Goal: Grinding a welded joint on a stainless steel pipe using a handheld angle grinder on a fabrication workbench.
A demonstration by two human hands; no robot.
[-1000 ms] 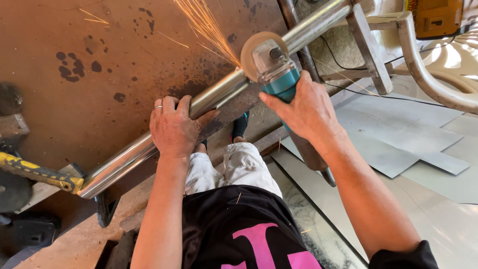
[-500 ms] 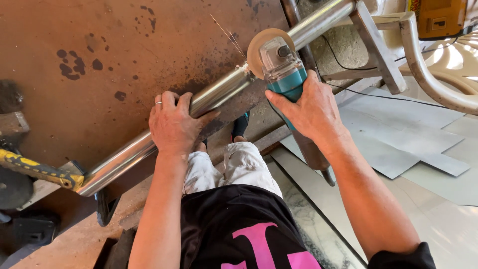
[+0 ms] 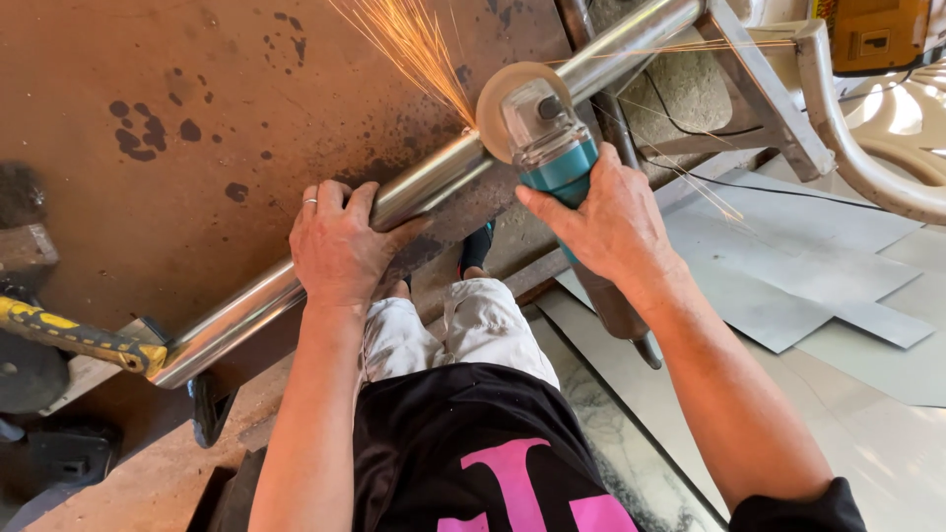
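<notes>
A long shiny steel pipe lies along the edge of a rusty brown metal worktable. My left hand, a ring on one finger, presses down on the pipe and grips it. My right hand holds a teal angle grinder by its body. Its disc touches the pipe just right of my left hand, and orange sparks fly up and to the left.
A yellow-and-black handled tool lies at the pipe's left end. Flat grey metal sheets cover the floor on the right. A curved steel tube and a yellow machine stand at the upper right.
The grinder has come back down onto the pipe after lifting slightly, and sparks fly again. My left hand has stayed in place on the pipe.
</notes>
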